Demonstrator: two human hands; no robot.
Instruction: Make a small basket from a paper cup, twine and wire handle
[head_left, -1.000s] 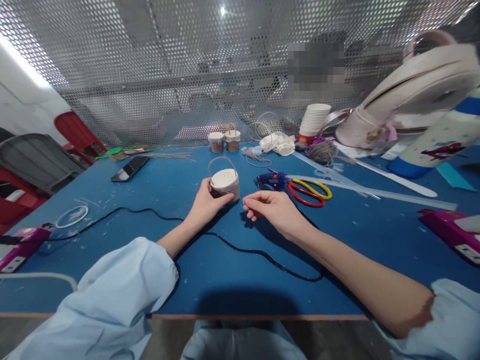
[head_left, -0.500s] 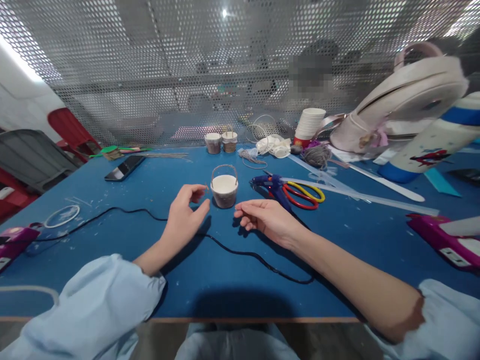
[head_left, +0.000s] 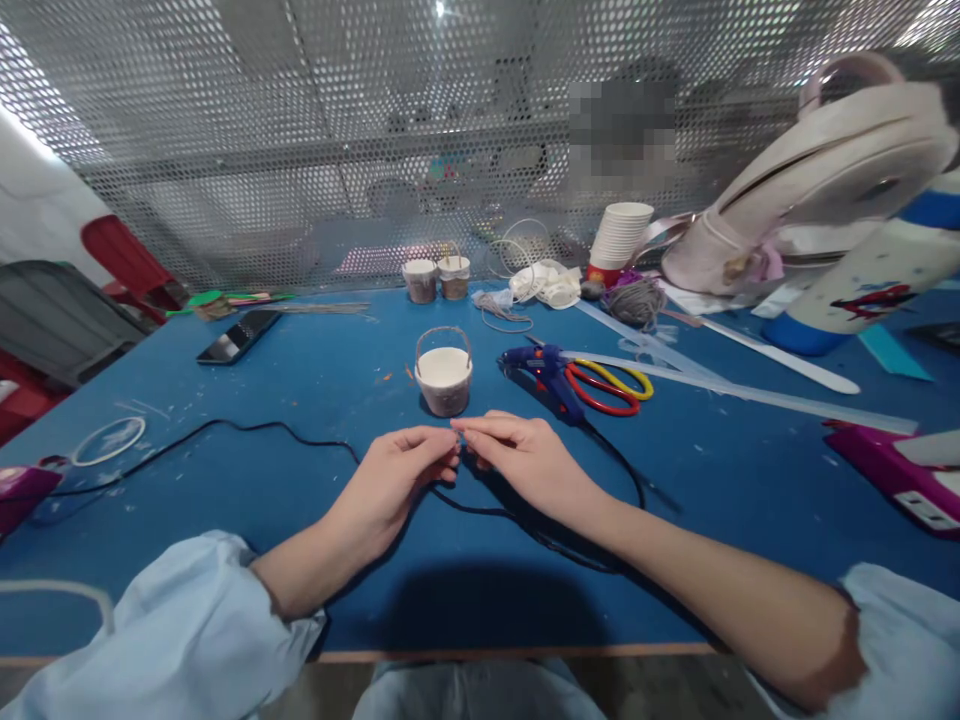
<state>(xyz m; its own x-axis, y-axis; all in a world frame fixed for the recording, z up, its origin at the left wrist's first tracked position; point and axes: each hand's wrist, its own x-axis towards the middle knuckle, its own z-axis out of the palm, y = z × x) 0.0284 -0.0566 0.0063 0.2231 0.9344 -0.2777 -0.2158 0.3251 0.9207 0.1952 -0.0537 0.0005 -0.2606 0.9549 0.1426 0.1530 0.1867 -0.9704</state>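
Observation:
My left hand (head_left: pixel 401 480) and my right hand (head_left: pixel 525 455) meet fingertip to fingertip, both pinched closed. Whatever lies between their fingers is too small to make out. Just beyond them stands a small cup basket (head_left: pixel 444 385), its sides wrapped in greyish brown and its thin handle arched upright over a white inside. To the right of the basket lies a blue glue gun (head_left: pixel 547 372), beside the red and yellow handles of scissors (head_left: pixel 611 388). A black cable (head_left: pixel 487 510) runs under my hands. Tiny brown scraps (head_left: pixel 387 377) lie left of the basket.
Two more small cups (head_left: pixel 437 280) stand at the back, near a stack of paper cups (head_left: pixel 622 240) and grey yarn (head_left: pixel 636 300). A phone (head_left: pixel 240 337) lies at the left. On the right are a bag (head_left: pixel 810 190), a bottle (head_left: pixel 847 285) and a purple power strip (head_left: pixel 892 470).
My hands have come together in front of the basket from either side of it. The left hand has moved right and closed to a pinch; brown scraps now show on the table where it was.

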